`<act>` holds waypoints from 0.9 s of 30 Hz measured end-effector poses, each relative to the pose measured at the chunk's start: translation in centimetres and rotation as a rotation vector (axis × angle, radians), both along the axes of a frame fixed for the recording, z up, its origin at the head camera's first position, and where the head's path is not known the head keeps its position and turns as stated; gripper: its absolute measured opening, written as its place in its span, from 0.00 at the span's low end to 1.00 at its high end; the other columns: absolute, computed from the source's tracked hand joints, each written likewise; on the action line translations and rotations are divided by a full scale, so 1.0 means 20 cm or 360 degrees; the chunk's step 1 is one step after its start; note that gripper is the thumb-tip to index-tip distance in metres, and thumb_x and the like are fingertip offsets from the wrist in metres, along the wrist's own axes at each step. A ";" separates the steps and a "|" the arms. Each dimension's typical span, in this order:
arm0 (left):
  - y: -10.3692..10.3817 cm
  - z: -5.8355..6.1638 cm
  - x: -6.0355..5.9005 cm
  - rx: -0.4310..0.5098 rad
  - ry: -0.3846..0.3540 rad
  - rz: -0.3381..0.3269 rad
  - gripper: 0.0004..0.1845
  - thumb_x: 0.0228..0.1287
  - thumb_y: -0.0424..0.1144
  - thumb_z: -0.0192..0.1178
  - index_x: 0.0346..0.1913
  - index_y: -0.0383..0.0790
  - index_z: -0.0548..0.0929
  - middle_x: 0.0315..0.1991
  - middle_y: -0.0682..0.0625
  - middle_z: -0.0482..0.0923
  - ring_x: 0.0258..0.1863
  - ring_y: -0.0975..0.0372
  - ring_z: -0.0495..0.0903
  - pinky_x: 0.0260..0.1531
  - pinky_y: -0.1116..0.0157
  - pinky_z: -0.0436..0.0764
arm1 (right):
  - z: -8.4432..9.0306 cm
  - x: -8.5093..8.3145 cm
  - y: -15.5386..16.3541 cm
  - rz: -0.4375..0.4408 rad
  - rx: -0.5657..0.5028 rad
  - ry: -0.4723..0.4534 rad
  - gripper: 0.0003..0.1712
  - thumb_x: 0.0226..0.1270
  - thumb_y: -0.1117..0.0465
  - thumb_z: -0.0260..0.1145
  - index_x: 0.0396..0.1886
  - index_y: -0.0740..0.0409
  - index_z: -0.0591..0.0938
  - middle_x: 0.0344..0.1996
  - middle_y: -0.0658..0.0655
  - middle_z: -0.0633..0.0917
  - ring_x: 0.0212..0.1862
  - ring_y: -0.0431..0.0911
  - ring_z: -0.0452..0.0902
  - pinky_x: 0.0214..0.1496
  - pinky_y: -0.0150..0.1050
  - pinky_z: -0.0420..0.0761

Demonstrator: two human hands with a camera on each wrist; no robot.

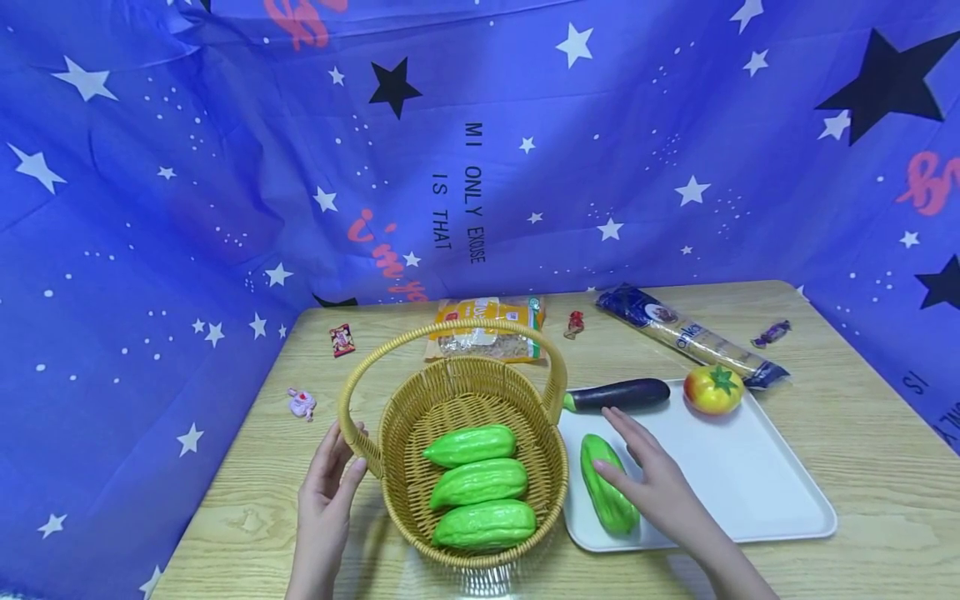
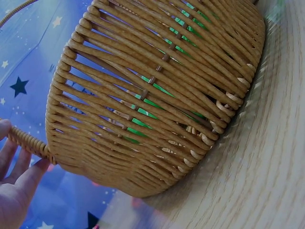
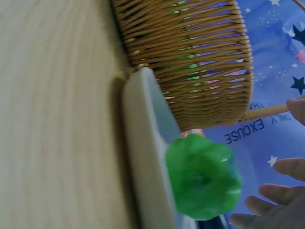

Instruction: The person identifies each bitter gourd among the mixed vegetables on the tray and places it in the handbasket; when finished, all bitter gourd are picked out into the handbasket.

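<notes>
A woven basket (image 1: 397,454) with a tall handle stands on the wooden table (image 1: 862,433) and holds three green gourds (image 1: 480,482) side by side. My left hand (image 1: 330,475) rests with straight fingers against the basket's left side, by the handle base; in the left wrist view its fingers (image 2: 19,164) touch that handle base on the basket (image 2: 143,95). A fourth green gourd (image 1: 611,512) lies on the white tray (image 1: 750,475). My right hand (image 1: 645,467) hovers over it, fingers spread, thumb at the gourd. The right wrist view shows the gourd (image 3: 205,176) beside the loose fingers (image 3: 276,200).
A purple eggplant (image 1: 618,393) and a tomato (image 1: 712,388) lie at the tray's far edge. Behind them are a long pasta pack (image 1: 690,333), a snack bag (image 1: 487,329) and small wrapped candies (image 1: 342,339). A star-printed blue cloth (image 1: 225,167) surrounds the table.
</notes>
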State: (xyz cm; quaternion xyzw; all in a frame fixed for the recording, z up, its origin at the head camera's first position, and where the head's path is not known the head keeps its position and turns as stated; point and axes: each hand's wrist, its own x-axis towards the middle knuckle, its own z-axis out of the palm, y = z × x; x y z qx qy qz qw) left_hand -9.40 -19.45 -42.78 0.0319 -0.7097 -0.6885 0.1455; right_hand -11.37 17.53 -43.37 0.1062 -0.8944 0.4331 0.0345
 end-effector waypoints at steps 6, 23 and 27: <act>0.00 0.00 0.00 -0.0001 0.0004 0.0006 0.28 0.68 0.30 0.52 0.70 0.44 0.62 0.57 0.62 0.75 0.58 0.75 0.73 0.58 0.80 0.72 | -0.05 0.00 -0.02 -0.0033 0.0004 -0.0055 0.41 0.62 0.50 0.65 0.71 0.58 0.60 0.70 0.68 0.59 0.69 0.67 0.56 0.66 0.63 0.64; 0.01 -0.01 -0.01 0.0011 0.0060 0.0034 0.28 0.67 0.27 0.52 0.69 0.40 0.63 0.56 0.61 0.76 0.58 0.74 0.73 0.59 0.79 0.71 | -0.14 0.01 -0.02 -0.0122 0.0123 -0.0121 0.42 0.52 0.55 0.73 0.67 0.59 0.67 0.64 0.68 0.69 0.63 0.65 0.67 0.62 0.64 0.69; 0.01 -0.01 -0.01 0.0009 0.0033 0.0035 0.28 0.67 0.28 0.52 0.69 0.41 0.63 0.56 0.61 0.76 0.58 0.74 0.73 0.59 0.79 0.72 | -0.15 0.01 -0.02 -0.0132 0.0119 -0.0103 0.41 0.52 0.57 0.73 0.66 0.57 0.68 0.63 0.67 0.71 0.62 0.64 0.69 0.61 0.63 0.71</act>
